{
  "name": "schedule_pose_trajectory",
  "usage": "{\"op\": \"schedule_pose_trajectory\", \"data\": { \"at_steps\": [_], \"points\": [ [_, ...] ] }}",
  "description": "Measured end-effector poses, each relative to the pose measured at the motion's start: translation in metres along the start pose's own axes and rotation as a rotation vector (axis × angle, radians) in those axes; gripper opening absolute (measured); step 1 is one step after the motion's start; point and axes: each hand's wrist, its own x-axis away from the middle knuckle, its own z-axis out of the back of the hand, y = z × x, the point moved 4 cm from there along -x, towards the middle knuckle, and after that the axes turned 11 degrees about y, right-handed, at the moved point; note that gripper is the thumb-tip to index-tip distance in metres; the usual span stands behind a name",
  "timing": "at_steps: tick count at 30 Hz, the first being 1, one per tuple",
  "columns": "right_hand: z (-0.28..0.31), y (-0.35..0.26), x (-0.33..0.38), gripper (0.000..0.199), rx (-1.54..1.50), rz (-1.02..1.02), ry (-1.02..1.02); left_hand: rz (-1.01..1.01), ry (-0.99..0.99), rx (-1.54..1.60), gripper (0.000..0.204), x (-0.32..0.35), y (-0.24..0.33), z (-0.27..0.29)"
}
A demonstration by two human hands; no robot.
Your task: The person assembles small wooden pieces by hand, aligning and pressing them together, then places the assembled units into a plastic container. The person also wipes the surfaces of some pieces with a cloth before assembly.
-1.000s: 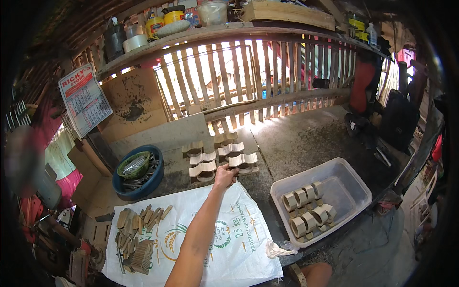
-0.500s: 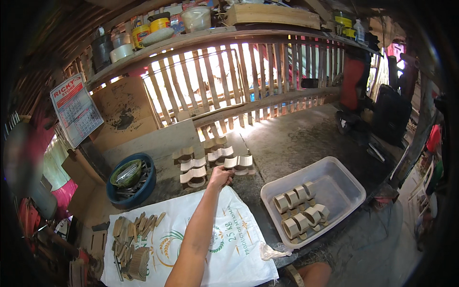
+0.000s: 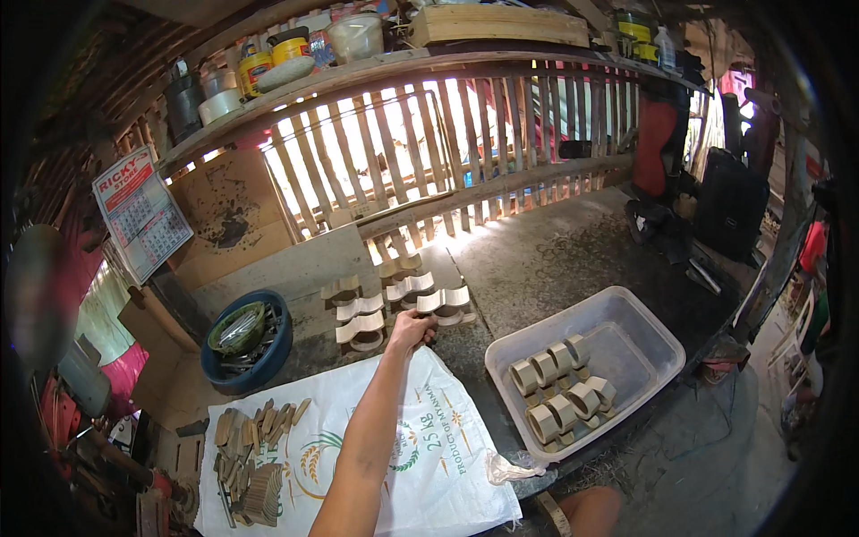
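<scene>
Wooden curved pieces (image 3: 398,300), pale and wavy in profile, stand in stacked rows on the grey tabletop (image 3: 573,255) in front of a slatted wooden railing (image 3: 429,152). One forearm comes in from the lower edge and extends forward; which arm it is cannot be told with certainty, and it is taken as the right hand (image 3: 412,329). Its fingers are curled at the near edge of the rows, touching the front right stack; whether they actually clamp a piece cannot be told. The left hand is not in view. A white woven sack (image 3: 447,447) lies flat on the tabletop under the forearm, just short of the rows. On the sack's left part lies a heap of small flat wooden offcuts (image 3: 255,461). To the right of the sack and well apart from the hand stands a clear rectangular plastic tub (image 3: 626,336); it holds pale wooden rings (image 3: 559,394) grouped in its near-left half, with the far half bare. To the left of the rows sits a round blue basin (image 3: 264,358), which contains a green bowl (image 3: 237,327) and dark small items too unclear to identify. A shelf (image 3: 376,67) above the railing carries cans, jars and a long wooden box.
</scene>
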Motion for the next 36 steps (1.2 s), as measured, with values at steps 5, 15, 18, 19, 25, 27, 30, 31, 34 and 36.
{"op": "schedule_pose_trajectory", "data": {
  "at_steps": [5,15,18,19,25,27,30,31,34,36],
  "points": [
    [0.004,-0.005,0.001,0.045,-0.004,-0.013,-0.025,-0.002,-0.046,0.128,0.025,0.007,0.002,0.003],
    [0.004,-0.007,0.002,0.06,0.023,-0.029,-0.086,-0.27,0.114,-0.105,0.045,0.086,-0.002,0.024],
    [-0.001,-0.001,0.0,0.062,-0.031,-0.007,-0.105,-0.369,0.087,-0.326,0.041,0.139,-0.01,0.026],
    [-0.003,-0.001,-0.002,0.061,-0.016,0.042,-0.059,-0.416,0.035,-0.418,0.039,0.156,-0.012,0.027],
    [-0.023,0.01,-0.002,0.05,0.037,0.104,-0.019,-0.491,-0.087,-0.404,0.031,0.212,-0.03,0.017],
    [-0.026,0.013,-0.01,0.054,0.223,0.085,-0.055,-0.481,-0.065,-0.378,0.029,0.211,-0.035,0.016],
    [-0.031,0.015,-0.013,0.066,0.228,0.007,-0.171,-0.561,0.003,-0.361,0.028,0.211,-0.037,0.015],
    [-0.031,0.013,-0.012,0.065,0.249,0.035,-0.157,-0.561,0.012,-0.37,0.027,0.212,-0.038,0.015],
    [-0.028,0.013,-0.009,0.059,0.267,0.012,-0.152,-0.561,0.028,-0.408,0.026,0.216,-0.036,0.014],
    [-0.027,0.014,-0.011,0.058,0.291,0.005,-0.152,-0.567,0.041,-0.413,0.025,0.217,-0.032,0.015]
  ]
}}
